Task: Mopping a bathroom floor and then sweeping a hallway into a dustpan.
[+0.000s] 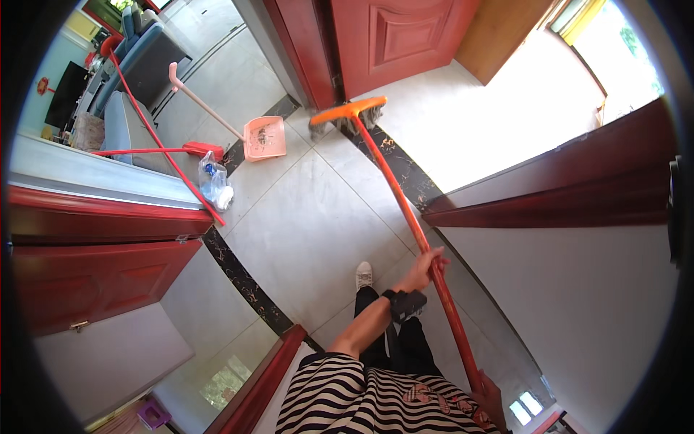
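Note:
My left hand (424, 269), with a black device strapped at the wrist, grips the middle of the red-orange handle of a mop (400, 198). Lower down, beside my striped shirt, my right hand (489, 393) is closed around the handle's near end. The mop's orange head (349, 110) has grey strands beneath it and lies at the black marble threshold (404, 163) by a red door frame. To its left a pink long-handled dustpan (264, 138) rests on the floor with dark debris in it.
A red broom head (203, 149) and a clear plastic bag (215, 184) holding things sit by the left door frame. A long red pole (157, 138) leans there. Red panelled doors (409, 35) stand open at the top and left (103, 282). Sofa seating (127, 122) is beyond.

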Tool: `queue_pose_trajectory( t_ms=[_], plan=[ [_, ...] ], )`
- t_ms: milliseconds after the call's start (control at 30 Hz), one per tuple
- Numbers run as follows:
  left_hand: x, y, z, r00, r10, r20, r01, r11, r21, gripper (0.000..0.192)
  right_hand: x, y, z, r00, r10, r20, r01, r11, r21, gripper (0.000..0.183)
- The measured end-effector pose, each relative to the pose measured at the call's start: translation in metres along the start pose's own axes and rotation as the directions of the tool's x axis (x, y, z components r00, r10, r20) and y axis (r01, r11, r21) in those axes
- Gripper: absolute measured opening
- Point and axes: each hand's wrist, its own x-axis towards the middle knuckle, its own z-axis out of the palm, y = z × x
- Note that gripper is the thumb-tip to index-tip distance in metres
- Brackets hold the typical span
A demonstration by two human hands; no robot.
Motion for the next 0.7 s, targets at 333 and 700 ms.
queue_pose_trajectory(
  t_ms=[333,700],
  plan=[
    [0.063,0.123,-0.096,0.985,0.112,-0.127,-0.119,0.992,-0.045,0.015,0.119,-0.170,0.118,0.921,0.240,0.306,-0.366,0.801,0.474,0.060],
    [-0.031,0.042,-0.113,0.997,-0.042,-0.068,0.026,0.976,-0.218,0.015,0.051,-0.121,0.059,0.915,0.138,0.378,-0.142,0.990,-0.019,0.062]
  ],
)
